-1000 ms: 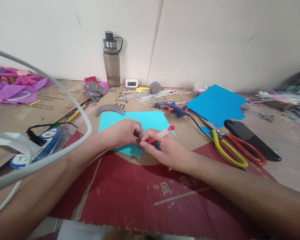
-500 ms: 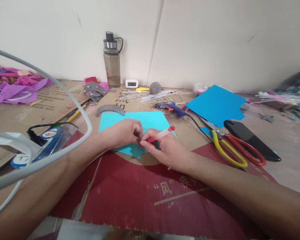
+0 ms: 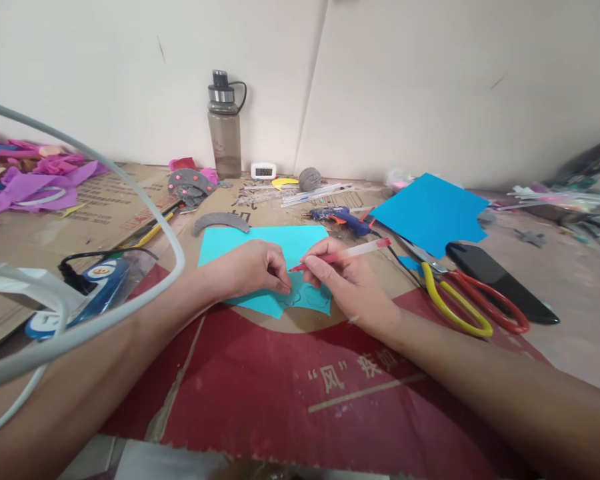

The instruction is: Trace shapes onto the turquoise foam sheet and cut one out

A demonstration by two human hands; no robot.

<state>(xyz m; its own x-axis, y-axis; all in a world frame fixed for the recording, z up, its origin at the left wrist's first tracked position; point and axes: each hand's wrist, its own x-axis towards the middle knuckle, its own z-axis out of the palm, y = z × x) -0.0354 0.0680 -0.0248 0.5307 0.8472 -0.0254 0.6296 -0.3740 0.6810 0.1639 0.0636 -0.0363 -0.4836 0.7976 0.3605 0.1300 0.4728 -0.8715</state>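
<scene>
The right hand (image 3: 347, 279) and its red pen (image 3: 365, 247) have been shifted up and away from the sheet's near edge, exposing drawn outlines (image 3: 314, 295). The pen is pinched between thumb and fingers, slanted, presumably for control; tip contact cannot be confirmed. The turquoise sheet (image 3: 260, 234) is laid on cardboard (image 3: 240, 387), apparently steadied by the left hand (image 3: 255, 268), its fingertips drawn close to the thumb; whether anything is gripped there cannot be told.

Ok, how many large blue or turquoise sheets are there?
2: the turquoise sheet under the left hand, and the blue sheet by the phone. More could be hidden beneath them.
</scene>
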